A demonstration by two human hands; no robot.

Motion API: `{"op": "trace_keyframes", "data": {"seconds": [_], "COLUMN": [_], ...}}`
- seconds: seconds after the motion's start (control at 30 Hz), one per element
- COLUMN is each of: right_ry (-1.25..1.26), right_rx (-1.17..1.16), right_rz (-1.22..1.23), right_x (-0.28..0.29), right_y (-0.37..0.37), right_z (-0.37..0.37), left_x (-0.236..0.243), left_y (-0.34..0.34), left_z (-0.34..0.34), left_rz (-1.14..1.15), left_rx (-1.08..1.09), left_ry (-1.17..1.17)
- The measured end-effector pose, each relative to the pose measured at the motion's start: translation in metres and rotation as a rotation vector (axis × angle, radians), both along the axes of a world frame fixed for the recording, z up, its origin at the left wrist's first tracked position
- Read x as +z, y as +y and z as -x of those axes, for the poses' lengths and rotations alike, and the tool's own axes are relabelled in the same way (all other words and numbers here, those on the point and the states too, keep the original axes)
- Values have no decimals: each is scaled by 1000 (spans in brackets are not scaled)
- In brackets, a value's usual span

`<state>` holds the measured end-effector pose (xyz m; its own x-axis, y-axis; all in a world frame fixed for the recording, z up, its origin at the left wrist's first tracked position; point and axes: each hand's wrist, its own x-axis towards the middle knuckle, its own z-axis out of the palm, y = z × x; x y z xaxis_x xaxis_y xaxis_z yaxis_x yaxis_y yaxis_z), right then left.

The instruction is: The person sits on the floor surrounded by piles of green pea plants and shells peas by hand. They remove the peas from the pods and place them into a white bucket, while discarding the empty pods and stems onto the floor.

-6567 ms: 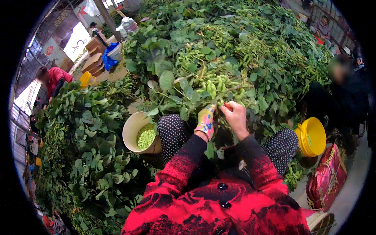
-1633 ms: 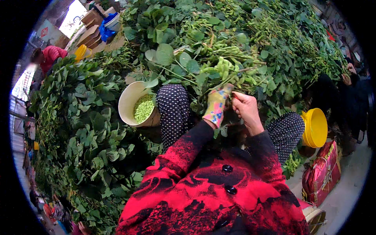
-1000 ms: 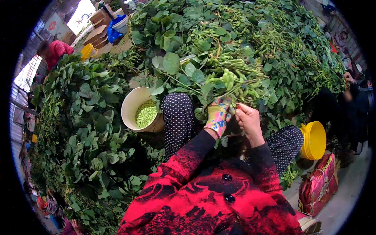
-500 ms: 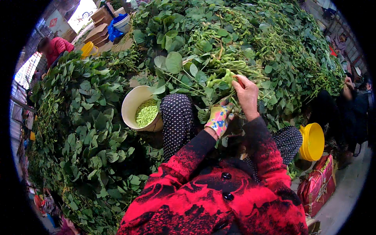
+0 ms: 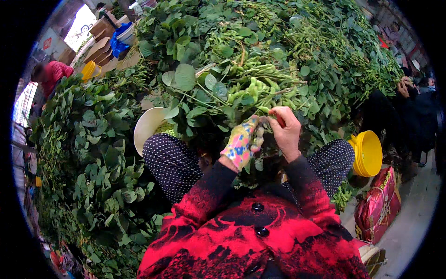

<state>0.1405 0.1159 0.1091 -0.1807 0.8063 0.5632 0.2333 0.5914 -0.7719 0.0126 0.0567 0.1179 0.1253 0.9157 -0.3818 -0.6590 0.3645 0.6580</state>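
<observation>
My left hand (image 5: 242, 142), in a floral glove with yellow, pink and blue, is closed, its fingers curled against my right hand. What lies inside them is hidden. My bare right hand (image 5: 286, 134) pinches at a green bean pod (image 5: 264, 109) where the fingertips of both hands meet. Something reddish shows by the right thumb. Just beyond my hands lies a bunch of bean stalks (image 5: 260, 88) thick with plump green pods. Left of my knee, a white bucket (image 5: 143, 128) holds shelled green beans, partly hidden by my dotted trouser leg.
Leafy bean plants (image 5: 97, 153) are heaped to the left and ahead. A yellow bucket (image 5: 369, 153) and a red bag (image 5: 378, 204) sit at my right. People are at the far left and right edges. Cardboard boxes (image 5: 100, 49) stand at the back left.
My right hand has drawn back from the pod bunch to meet my left hand. My left knee has swung outward and now covers part of the white bucket. The view has shifted slightly.
</observation>
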Motion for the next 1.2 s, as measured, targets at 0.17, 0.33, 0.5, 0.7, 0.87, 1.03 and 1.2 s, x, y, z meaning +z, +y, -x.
{"op": "trace_keyframes", "data": {"seconds": [0.17,0.33,0.5,0.7,0.87,1.03,1.2], "right_ry": [-17,13,437,347,250,114,110], "right_rx": [-39,1,132,233,212,153,114], "right_rz": [-3,42,728,859,808,630,562], "right_x": [-13,-24,-14,-10,-1,-11,-18], "right_y": [-14,-22,-25,-29,-34,-30,-23], "right_z": [0,3,-12,-12,-11,-16,-11], "left_x": [-14,-35,-48,-49,-45,-35,-36], "left_y": [21,28,32,30,28,25,26], "left_z": [-9,-10,-11,-12,-13,-24,-21], "left_rz": [80,65,-62,-112,-58,-37,91], "left_rx": [77,107,136,104,146,199,254], "left_ry": [68,3,-56,47,-17,223,156]}}
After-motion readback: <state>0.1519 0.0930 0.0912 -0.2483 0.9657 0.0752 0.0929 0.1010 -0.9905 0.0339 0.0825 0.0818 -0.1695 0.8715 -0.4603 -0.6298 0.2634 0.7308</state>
